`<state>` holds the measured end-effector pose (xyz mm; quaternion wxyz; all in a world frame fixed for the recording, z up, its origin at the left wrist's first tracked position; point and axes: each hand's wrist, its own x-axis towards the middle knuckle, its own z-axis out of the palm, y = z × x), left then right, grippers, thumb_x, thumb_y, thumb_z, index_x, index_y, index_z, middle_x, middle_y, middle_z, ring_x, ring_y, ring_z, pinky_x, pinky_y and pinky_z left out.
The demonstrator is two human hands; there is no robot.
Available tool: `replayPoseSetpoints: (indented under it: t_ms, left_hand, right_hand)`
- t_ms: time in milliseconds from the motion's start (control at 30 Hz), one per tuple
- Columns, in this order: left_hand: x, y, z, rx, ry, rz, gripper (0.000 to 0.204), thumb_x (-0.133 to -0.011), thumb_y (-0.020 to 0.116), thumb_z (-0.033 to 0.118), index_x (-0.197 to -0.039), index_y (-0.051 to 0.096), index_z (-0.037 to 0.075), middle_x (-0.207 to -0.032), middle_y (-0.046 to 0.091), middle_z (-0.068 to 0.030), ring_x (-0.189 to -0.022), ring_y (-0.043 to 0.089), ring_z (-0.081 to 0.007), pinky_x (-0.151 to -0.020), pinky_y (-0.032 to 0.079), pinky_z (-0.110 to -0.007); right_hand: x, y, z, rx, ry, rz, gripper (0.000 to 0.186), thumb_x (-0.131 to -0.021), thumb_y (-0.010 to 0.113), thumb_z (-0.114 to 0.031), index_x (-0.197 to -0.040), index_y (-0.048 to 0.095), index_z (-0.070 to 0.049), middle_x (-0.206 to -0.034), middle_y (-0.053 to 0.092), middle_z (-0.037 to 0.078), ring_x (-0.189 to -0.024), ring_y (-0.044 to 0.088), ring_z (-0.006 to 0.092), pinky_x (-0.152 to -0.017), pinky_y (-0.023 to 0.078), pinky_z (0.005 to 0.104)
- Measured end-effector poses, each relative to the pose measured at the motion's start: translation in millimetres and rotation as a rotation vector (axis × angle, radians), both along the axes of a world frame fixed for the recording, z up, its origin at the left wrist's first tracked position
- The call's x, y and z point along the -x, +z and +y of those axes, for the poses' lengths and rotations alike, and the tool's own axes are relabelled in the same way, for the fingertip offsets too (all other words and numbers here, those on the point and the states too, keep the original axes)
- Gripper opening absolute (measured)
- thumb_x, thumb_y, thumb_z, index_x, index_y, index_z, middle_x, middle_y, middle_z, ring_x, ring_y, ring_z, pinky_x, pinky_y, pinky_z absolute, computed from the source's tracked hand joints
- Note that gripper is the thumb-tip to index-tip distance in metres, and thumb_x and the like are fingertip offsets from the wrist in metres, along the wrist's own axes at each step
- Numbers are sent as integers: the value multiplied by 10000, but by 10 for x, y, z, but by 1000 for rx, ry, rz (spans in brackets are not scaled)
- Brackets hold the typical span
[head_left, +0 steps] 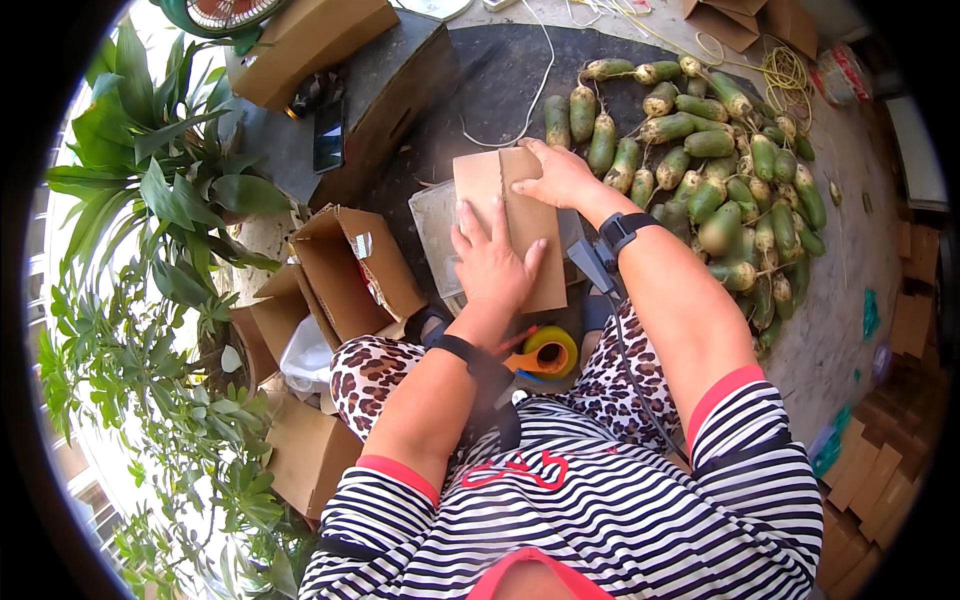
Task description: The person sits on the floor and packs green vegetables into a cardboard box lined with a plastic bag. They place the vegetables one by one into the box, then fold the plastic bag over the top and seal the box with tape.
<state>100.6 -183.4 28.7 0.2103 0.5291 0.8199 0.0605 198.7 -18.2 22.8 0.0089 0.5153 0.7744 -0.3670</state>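
In front of me is a brown cardboard box (538,270), its top flaps folded down along a seam. My left hand (495,262) lies flat on the box top, fingers spread across the near-left part. At the far right corner rests my right hand (562,178), its thumb and fingers apart over the flap and edge. The box sits on a greyish flat-topped support (432,225), partly hidden by it. Between my knees is an orange tape dispenser (530,362) with a roll of yellow tape (553,348).
Many green radishes (712,200) lie in a heap to the right on a dark sheet (480,70). An open cardboard box (350,280) stands on my left, near leafy plants (190,200). A phone (328,135) lies on a dark block. A white cord (545,85) crosses the sheet.
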Motion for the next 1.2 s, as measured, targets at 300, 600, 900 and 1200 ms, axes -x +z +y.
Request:
replayPoseSetpoints:
  t_ms: [300,600,900,1200]
  left_hand:
    - [72,-72,48,-11,-33,-8,879,-853,617,593,-1562,260,216,-1616,57,-250,-1395,247,-531,-1008,438,-579]
    - [79,13,169,54,-62,43,858,-851,609,609,-1553,288,234,-1617,75,-243,-1398,243,-533,-1010,425,-586]
    - [119,20,-389,-47,-311,86,1076,-693,714,695,-1541,320,164,-1599,160,-253,-1438,158,-534,-1123,288,-584]
    - [174,-210,-598,-260,-323,-20,1215,-449,918,547,-1460,415,97,-1517,289,-289,-1354,268,-585,-1141,281,-589]
  right_hand:
    - [-26,67,68,25,83,45,799,-785,758,-403,-1439,463,-52,-1347,580,222,-1263,546,357,-1065,434,387]
    - [254,412,-86,-90,155,-315,702,-850,726,-351,-1469,447,-173,-1473,460,156,-1350,442,366,-1092,407,447]
    - [119,-188,136,-157,327,-80,709,-855,713,-299,-1494,425,-193,-1442,464,149,-1346,375,402,-1151,325,455]
    - [210,-205,102,-181,312,-127,736,-830,736,-349,-1482,438,-180,-1419,485,145,-1332,392,404,-1126,368,467]
